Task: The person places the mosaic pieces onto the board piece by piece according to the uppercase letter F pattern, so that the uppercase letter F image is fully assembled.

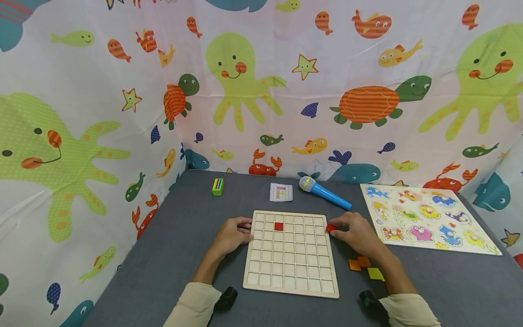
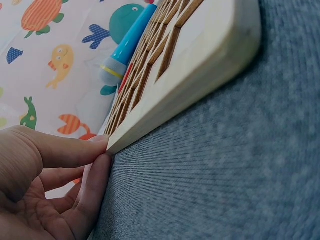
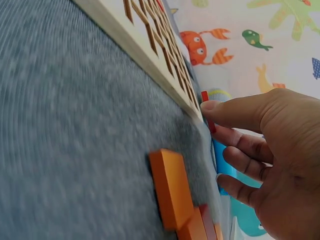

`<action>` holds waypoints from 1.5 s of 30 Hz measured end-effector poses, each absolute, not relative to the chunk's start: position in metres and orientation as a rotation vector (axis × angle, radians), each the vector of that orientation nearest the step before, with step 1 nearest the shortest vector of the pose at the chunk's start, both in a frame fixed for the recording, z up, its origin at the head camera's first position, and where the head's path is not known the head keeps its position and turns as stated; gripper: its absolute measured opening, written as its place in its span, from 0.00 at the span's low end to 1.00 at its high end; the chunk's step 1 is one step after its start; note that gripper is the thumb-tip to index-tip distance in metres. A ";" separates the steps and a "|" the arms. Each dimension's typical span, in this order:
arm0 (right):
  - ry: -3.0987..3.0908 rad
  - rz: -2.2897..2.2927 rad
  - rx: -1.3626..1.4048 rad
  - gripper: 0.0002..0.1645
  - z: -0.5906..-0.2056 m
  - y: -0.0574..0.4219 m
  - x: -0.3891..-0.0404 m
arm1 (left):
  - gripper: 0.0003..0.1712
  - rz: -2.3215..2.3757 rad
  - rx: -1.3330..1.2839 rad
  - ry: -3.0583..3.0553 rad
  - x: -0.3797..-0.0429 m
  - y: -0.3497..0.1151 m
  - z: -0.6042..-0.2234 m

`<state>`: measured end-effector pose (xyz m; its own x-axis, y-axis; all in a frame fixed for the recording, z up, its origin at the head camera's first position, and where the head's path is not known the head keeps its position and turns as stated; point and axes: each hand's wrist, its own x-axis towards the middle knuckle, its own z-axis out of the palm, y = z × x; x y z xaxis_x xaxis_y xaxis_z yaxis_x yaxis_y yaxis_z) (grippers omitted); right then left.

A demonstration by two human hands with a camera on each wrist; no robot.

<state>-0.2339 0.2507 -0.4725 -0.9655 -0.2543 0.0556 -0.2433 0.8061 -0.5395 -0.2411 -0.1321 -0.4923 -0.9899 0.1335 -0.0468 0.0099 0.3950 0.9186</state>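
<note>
Pinching a red tile [image 1: 331,228] between thumb and forefinger, the right hand [image 1: 358,232] holds it upright just beside the wooden grid board [image 1: 289,259], near its far right corner. In the right wrist view the other fingers curl loosely. The left hand [image 1: 229,236] grips the board's left edge with thumb and fingertips. The board lies flat, a second red tile [image 1: 278,226] seated in its second row from the far side, third column from the left. Under the right forearm lie orange tiles [image 1: 354,265], two of them overlapping, and a yellow-green tile [image 1: 375,274]. Beyond the board are a small grid card [image 1: 281,192] and a blue toy microphone [image 1: 328,196]; farther left stands a green box [image 1: 218,187]. To the right, a sea-animal puzzle [image 1: 429,217] shares the dark table [image 1: 147,272]. Behind hangs a curtain [image 1: 310,27] printed with sea creatures.
</note>
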 end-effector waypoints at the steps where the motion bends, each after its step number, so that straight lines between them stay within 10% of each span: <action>1: 2.962 -0.887 -0.403 0.20 -0.472 0.249 -0.234 | 0.29 1.668 0.130 2.522 -0.241 -0.132 -0.492; 45: 2.860 -1.064 -0.574 0.18 -0.474 0.181 -0.246 | 0.29 1.672 0.107 2.517 -0.239 -0.133 -0.491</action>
